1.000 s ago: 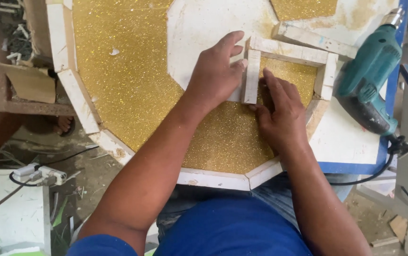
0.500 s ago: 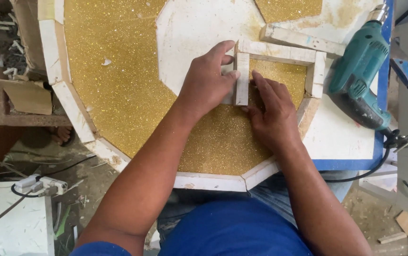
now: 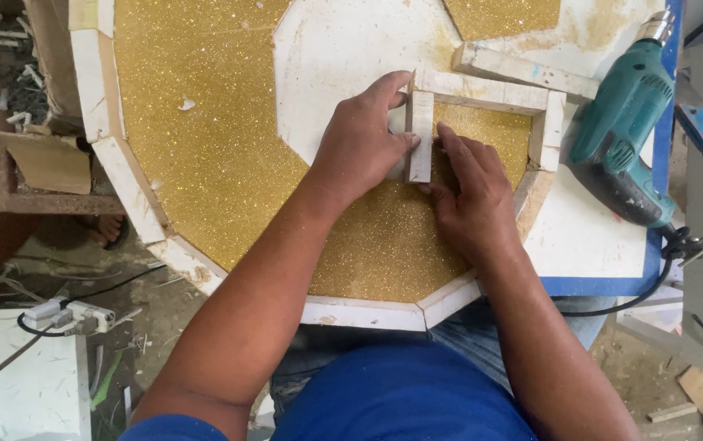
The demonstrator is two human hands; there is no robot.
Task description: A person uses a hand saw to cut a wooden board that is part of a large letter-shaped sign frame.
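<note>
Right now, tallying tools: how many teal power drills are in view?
1. The teal plastic power drill lies on the white board, right of the right hand. Others may be out of frame.

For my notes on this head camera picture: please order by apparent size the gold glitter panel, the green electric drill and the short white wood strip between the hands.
1. gold glitter panel, by far the largest
2. green electric drill
3. short white wood strip, the smallest, held by the left hand and right hand

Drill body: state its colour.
Teal green drill, with a black lower housing; head view.
</note>
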